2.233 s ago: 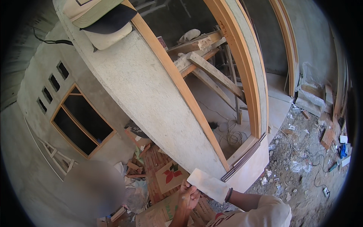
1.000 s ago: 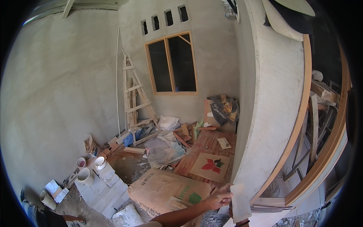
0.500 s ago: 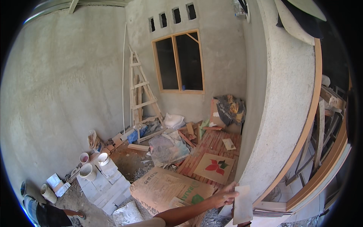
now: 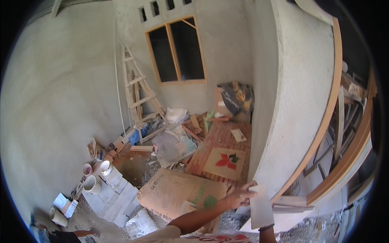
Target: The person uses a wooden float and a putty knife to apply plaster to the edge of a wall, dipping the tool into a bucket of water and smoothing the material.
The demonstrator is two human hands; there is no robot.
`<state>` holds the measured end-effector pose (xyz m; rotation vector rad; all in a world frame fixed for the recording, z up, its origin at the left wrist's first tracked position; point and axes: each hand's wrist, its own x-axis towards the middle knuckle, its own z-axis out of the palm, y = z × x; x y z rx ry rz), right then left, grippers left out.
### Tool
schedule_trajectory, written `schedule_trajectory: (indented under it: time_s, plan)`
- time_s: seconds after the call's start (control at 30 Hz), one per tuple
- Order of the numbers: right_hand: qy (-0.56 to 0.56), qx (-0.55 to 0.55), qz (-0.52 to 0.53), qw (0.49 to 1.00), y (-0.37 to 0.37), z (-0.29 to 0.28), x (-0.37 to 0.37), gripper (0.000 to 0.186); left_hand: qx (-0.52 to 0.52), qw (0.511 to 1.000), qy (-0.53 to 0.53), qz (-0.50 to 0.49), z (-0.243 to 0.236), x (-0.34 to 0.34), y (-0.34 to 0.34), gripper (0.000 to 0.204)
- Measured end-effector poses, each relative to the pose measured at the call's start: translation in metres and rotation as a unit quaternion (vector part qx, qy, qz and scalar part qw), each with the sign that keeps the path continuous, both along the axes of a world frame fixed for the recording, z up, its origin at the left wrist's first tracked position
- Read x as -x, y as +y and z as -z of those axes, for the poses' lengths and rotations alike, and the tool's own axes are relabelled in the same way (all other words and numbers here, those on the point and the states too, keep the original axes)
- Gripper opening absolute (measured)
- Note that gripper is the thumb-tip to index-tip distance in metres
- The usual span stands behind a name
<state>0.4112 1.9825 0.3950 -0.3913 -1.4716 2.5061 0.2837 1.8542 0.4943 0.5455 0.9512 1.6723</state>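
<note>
A pale, flat rectangular tile (image 4: 261, 207) stands nearly upright at the lower right, in front of the end of the plastered wall. My left hand (image 4: 242, 196) reaches across from the lower edge, its bent fingers closed on the tile's upper left edge. Below the tile, the wrist of my right hand (image 4: 266, 234) shows with a dark band. That hand is behind the tile's lower end, and its fingers are hidden. Under my left forearm lies a large brown paper sack (image 4: 178, 192) with green print.
Stacked pale blocks (image 4: 111, 202) carry buckets (image 4: 92, 184) at the left. Another person's leg (image 4: 83, 233) shows at the lower left. A wooden stepladder (image 4: 137, 87) stands in the far corner. Rubble surrounds a board with a red flower (image 4: 225, 162). A wooden frame (image 4: 346, 178) curves along the right.
The view has tipped downward and turned slightly right, so the room sits higher and further left. My left hand keeps its hold on the tile, and more of my right wrist shows below it.
</note>
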Motion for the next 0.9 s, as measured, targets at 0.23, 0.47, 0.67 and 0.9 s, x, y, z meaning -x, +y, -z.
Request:
schedule_trajectory:
  time_s: [0.23, 0.47, 0.67, 0.9]
  plan:
    - [0.037, -0.113, 0.014, 0.993, 0.001, -0.015, -0.009, 0.039, -0.008, 0.997, -0.078, -0.028, -0.003, 0.003, 0.010, 0.025]
    - [0.210, 0.137, -0.088, 0.964, 0.001, -0.045, 0.000, 0.042, -0.101, 0.987, -0.123, -0.004, 0.013, -0.012, 0.011, 0.023]
    - [0.237, 0.107, -0.104, 0.960, 0.002, -0.046, -0.012, 0.043, -0.046, 0.991, -0.129, -0.003, 0.016, -0.021, 0.010, 0.023]
    - [0.212, 0.126, -0.040, 0.968, 0.001, -0.014, -0.021, 0.041, -0.058, 0.994, -0.092, 0.004, 0.015, -0.025, 0.014, 0.022]
